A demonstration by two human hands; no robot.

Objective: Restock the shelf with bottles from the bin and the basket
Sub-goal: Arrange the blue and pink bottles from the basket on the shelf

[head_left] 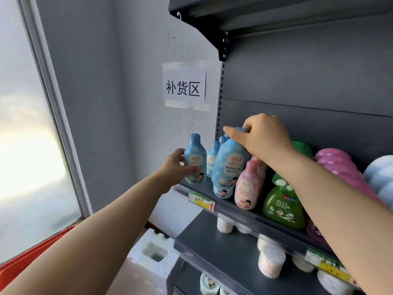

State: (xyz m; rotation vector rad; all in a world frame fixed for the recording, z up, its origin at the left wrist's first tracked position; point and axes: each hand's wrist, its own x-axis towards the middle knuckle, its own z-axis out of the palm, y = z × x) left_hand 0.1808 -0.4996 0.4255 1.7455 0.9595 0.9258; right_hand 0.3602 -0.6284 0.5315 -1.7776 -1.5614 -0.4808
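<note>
- The small blue bottle stands upright at the left end of the shelf, cap up and long axis vertical, label facing the camera; I cannot tell whether its base rests on the shelf.
- The left hand grips it around the middle from the left, with the thumb across the label.
- The large blue bottle is just to its right, over the shelf's front edge. It is tilted, its long axis leaning so the cap points up and to the right.
- The right hand holds it at the cap, fingers curled over the top, index finger stretched out to the left.
- More blue bottles stand behind it.
- To the right along the front edge come a pink bottle, a green bottle and a pink ribbed container.
- A price label sits on the dark grey shelf's front rail; white tubs stand on the tier below.
- A paper sign hangs on the grey wall, with a window at left, a red bin and a white foam block below.
</note>
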